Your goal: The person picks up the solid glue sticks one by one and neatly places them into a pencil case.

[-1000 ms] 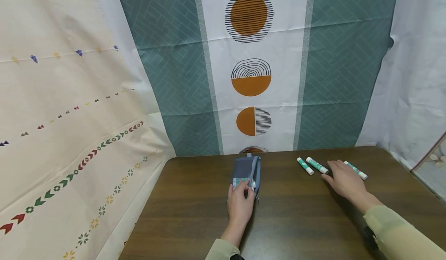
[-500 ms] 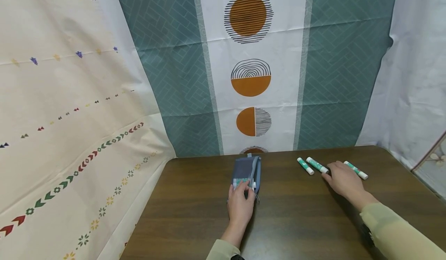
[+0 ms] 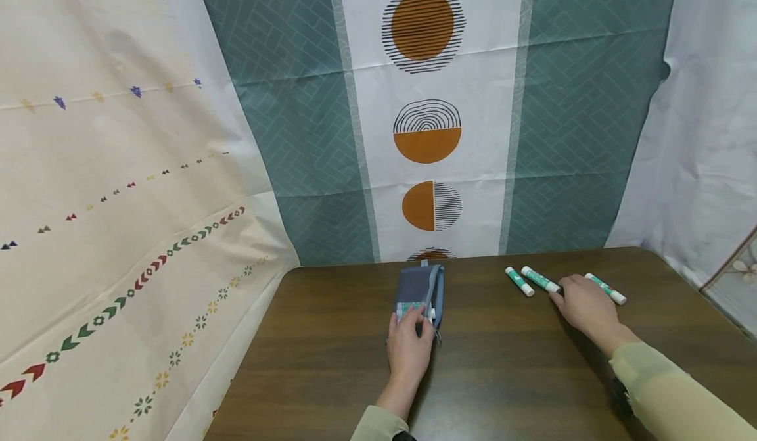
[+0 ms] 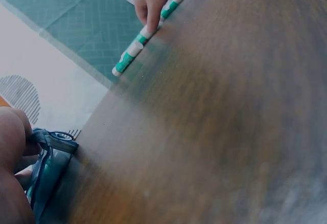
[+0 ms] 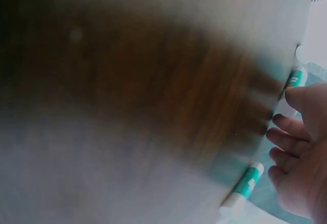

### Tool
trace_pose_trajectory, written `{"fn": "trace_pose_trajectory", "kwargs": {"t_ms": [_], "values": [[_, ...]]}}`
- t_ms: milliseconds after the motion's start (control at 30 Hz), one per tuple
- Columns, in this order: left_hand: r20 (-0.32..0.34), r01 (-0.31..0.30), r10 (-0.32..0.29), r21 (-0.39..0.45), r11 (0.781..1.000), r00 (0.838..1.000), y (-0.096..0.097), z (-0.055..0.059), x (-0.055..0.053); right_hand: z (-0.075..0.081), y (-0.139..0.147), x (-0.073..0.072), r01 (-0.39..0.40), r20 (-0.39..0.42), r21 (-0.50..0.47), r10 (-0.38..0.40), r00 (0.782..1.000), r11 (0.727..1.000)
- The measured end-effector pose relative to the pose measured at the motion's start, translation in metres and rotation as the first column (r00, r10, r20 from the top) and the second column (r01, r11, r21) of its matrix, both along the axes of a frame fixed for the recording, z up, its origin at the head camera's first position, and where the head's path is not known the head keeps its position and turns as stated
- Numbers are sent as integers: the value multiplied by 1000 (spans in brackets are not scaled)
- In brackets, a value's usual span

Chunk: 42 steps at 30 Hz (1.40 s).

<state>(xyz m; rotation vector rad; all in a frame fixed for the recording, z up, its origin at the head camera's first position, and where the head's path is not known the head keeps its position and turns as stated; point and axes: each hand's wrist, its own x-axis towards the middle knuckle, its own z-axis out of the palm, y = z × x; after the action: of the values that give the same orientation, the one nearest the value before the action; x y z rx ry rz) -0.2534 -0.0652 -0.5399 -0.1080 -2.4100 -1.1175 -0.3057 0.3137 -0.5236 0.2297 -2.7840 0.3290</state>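
Note:
My left hand [image 3: 409, 348] grips the near end of a blue-grey zippered pencil case [image 3: 414, 284] lying on the table. A teal label shows at its near part, with a white end beside the zipper. In the left wrist view the pencil case [image 4: 51, 170] is partly hidden by the fingers. My right hand [image 3: 588, 304] is low over the table, thumb tip at the near cap of the middle glue stick [image 3: 538, 278], fingers loosely bent. Another green-and-white glue stick [image 3: 519, 282] lies to its left. A third glue stick [image 3: 606, 290] lies just right of the hand, also seen as a glue stick [image 5: 246, 183] in the right wrist view.
The brown wooden table [image 3: 473, 362] ends at the back against a hanging teal-and-white cloth [image 3: 437, 158]. A cream patterned cloth [image 3: 148, 263] drapes along the left side. White fabric [image 3: 704, 132] hangs on the right.
My right hand has shifted slightly, its fingers drawing in and its thumb coming to the middle glue stick's near cap. The left hand and the pencil case stay in place.

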Motion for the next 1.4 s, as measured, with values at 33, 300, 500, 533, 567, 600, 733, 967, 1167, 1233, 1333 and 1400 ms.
{"fn": "trace_pose_trajectory", "kwargs": {"t_ms": [33, 300, 500, 533, 567, 600, 733, 967, 1167, 1233, 1333, 1400], "values": [[-3, 0, 0, -3, 1000, 1000, 0, 0, 0, -1, 0, 0, 0, 0, -4, 0, 1000, 1000], [-40, 7, -8, -13, 1000, 999, 0, 0, 1, -1, 3, -2, 8, 24, -25, -7, 1000, 1000], [-9, 10, -10, -1, 1000, 1000, 0, -1, 0, 0, 2, -3, 14, 30, -26, -13, 999, 1000], [-4, 10, -10, -1, 1000, 1000, 0, -1, 0, 0, 2, -3, 15, 34, -27, -14, 999, 1000], [-3, 10, -10, -1, 1000, 1000, 0, -1, 0, 1, 2, -3, 18, 37, -28, -17, 999, 999], [-4, 11, -11, -1, 1000, 1000, 0, -1, 0, 1, 2, -3, 21, 40, -29, -19, 999, 999], [-11, 11, -11, -4, 1000, 1000, 0, -2, 0, 3, 2, -2, 31, 54, -43, -29, 998, 999], [-17, 14, -14, -7, 1000, 1000, 0, 0, 0, 4, 1, -1, 51, 61, -68, -47, 997, 996], [-21, 17, -17, -11, 1000, 1000, 0, 0, 0, 5, 0, 0, 61, 44, -97, -57, 997, 993], [-18, 18, -18, -7, 1000, 1000, 0, 0, 0, 5, -1, 1, 59, 36, -106, -56, 998, 993], [-20, 16, -16, -5, 1000, 1000, 0, 0, 1, 6, -2, 2, 56, 29, -118, -53, 998, 991], [-25, 12, -13, -7, 1000, 1000, 0, 0, 1, 7, -3, 2, 53, 22, -125, -50, 999, 991]]}}
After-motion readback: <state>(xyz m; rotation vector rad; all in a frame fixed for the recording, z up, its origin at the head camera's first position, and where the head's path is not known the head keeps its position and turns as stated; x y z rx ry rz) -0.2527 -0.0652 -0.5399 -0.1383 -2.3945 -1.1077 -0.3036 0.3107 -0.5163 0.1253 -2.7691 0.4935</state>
